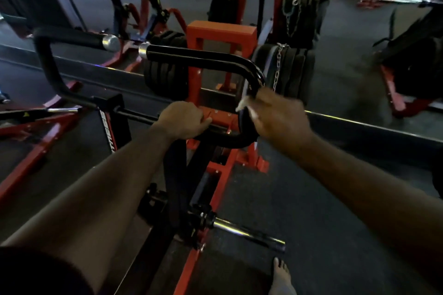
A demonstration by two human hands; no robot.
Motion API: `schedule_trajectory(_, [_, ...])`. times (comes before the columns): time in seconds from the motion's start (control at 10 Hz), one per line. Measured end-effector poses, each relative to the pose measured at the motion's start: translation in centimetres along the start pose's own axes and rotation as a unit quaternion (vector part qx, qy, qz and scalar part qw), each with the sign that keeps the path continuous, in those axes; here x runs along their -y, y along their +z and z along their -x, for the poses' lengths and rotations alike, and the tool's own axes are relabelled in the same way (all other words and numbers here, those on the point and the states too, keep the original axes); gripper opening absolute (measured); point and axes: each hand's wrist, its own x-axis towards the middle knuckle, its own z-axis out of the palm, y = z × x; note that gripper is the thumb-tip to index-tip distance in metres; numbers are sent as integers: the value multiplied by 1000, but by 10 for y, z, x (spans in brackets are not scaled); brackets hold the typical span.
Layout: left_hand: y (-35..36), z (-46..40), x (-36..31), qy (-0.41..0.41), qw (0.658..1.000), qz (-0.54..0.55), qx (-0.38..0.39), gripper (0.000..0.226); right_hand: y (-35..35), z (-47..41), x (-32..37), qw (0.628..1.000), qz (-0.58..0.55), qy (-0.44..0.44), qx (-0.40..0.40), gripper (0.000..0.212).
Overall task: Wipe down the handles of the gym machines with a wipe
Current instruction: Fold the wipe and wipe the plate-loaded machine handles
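A black curved handle (206,58) with a chrome end cap rises from a red and black row machine in the middle of the head view. My right hand (275,116) wraps around the lower bend of this handle and holds a white wipe (243,104) against the bar; the hand is blurred. My left hand (183,118) grips the black crossbar just left of the bend. A second matching handle (72,39) stands apart on the left, untouched.
Black weight plates (165,74) hang on the red frame (221,31) behind the handles. A chrome sleeve bar (249,231) sticks out low to the right. A bare foot (281,275) stands on the dark rubber floor. Other red machines fill the background.
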Motion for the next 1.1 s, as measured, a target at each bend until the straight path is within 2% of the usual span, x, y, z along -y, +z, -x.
schedule_trajectory(0.1, [0,-1,0,-8,1000,10,-5,55,23,24,18,998,7,3,62,13])
schedule_trajectory(0.2, [0,-5,10,3,996,85,15,43,32,16,34,986,62,-7,153,14])
schedule_trajectory(0.3, [-1,-5,23,4,993,111,25,37,24,9,44,977,51,48,202,18])
schedule_trajectory(0.4, [6,1,30,-38,996,76,-5,40,27,17,69,963,17,117,243,25])
schedule_trajectory(0.5, [9,3,25,-66,990,119,-47,38,39,5,92,967,-26,139,210,28])
schedule_trajectory(0.6, [8,6,29,-93,964,225,-107,37,70,-24,127,962,-111,145,204,31])
schedule_trajectory(0.7, [8,7,32,-106,953,261,-108,31,82,-32,136,967,-127,115,191,32])
schedule_trajectory(0.8, [8,7,32,-110,944,289,-114,28,64,-9,113,958,-79,117,249,16])
schedule_trajectory(0.9, [9,8,30,-120,944,284,-119,28,56,5,100,947,-48,179,263,20])
schedule_trajectory(1.0, [6,6,28,-137,950,258,-113,26,67,-20,117,958,-38,145,243,22])
schedule_trajectory(1.1, [3,5,28,-142,949,269,-83,26,86,-46,138,957,-94,182,203,25])
